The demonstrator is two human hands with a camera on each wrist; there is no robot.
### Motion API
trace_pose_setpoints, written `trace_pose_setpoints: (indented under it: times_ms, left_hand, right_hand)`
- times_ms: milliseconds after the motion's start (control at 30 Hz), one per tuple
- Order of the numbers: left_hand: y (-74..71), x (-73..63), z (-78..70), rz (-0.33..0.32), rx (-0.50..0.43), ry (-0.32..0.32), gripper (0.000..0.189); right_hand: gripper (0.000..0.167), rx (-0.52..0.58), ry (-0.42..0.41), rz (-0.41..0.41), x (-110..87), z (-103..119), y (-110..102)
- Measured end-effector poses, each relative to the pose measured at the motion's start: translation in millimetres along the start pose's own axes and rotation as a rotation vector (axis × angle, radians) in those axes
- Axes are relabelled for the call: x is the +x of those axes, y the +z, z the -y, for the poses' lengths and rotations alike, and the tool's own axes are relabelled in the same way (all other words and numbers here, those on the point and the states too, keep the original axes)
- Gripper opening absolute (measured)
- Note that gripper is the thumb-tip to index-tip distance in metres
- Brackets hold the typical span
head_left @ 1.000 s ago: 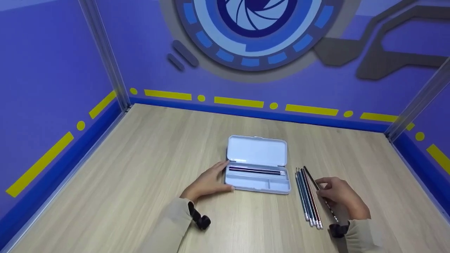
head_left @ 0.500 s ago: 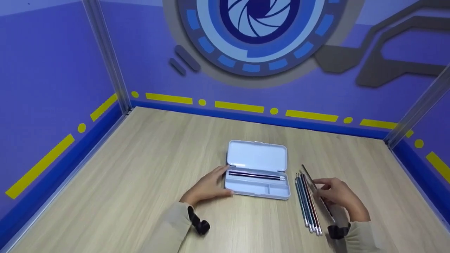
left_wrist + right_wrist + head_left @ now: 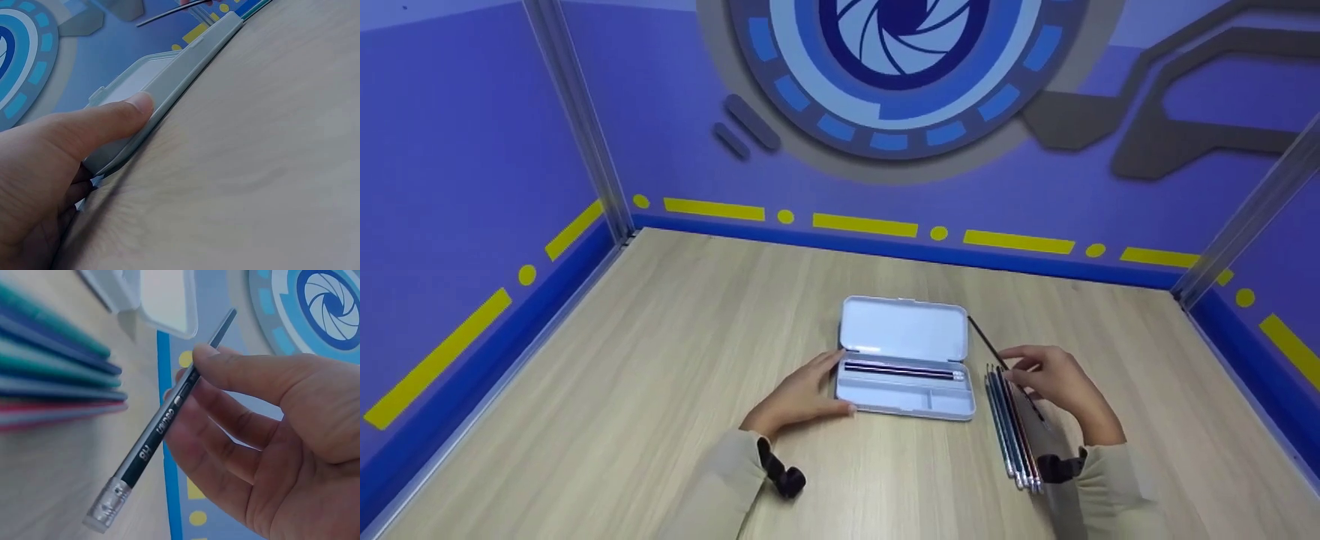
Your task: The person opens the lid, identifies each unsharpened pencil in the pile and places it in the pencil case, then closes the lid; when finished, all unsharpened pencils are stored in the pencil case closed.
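Observation:
A pale blue pencil case [image 3: 885, 394] lies with its lid [image 3: 904, 328] raised. Two dark pencils [image 3: 901, 370] lie in its back compartment. My left hand [image 3: 802, 390] grips the case's left end, its thumb [image 3: 121, 118] on the front wall in the left wrist view. Between thumb and fingertips, my right hand [image 3: 1063, 384] pinches a black pencil [image 3: 163, 422] off the table. The pencil's silver eraser end points down toward me and its far end toward the lid. Right under and left of that hand, several pencils [image 3: 1011, 439] lie side by side.
The case's front part has a long compartment and a small one at the right. Blue printed panels [image 3: 855, 187] wall the wooden tabletop [image 3: 720, 315] at the back and sides. A black camera strap [image 3: 784, 472] is on each wrist.
My right hand has lifted the black pencil and carried it left and away from me, over the row's far end toward the case. My left hand has stayed on the case.

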State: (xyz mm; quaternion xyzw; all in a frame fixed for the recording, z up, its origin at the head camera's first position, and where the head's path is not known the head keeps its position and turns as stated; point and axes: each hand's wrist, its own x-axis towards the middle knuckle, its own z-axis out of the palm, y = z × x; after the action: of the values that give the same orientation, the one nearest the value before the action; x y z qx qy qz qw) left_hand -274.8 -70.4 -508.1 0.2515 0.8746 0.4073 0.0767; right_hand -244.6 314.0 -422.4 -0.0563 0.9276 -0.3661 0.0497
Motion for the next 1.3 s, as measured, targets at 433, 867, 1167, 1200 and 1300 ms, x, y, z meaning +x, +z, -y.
trace_pose_setpoints:
  times_ms: [433, 867, 1167, 1200, 1300]
  left_hand:
    - [0.0, 0.8, 0.6, 0.002, 0.015, 0.0, 0.098]
    - [-0.6, -0.5, -1.3, 0.009, 0.014, -0.001, 0.097]
    - [-1.6, -0.8, 1.7, 0.005, 0.007, 0.007, 0.096]
    - [-1.6, -0.7, 1.8, 0.005, 0.006, 0.009, 0.096]
    - [-1.5, -0.3, 1.7, 0.003, 0.0, 0.011, 0.096]
  right_hand:
    - [0.027, -0.039, -0.105, -0.02, 20.5, 28.6, 12.9]
    - [0.023, -0.06, -0.245, -0.018, 38.3, 56.5, 36.3]
    - [0.023, -0.088, -0.337, 0.003, 47.8, 68.8, 53.1]
    - [0.023, -0.085, -0.34, 0.007, 48.6, 69.0, 54.8]
    - [0.023, -0.073, -0.327, 0.03, 51.2, 69.9, 59.6]
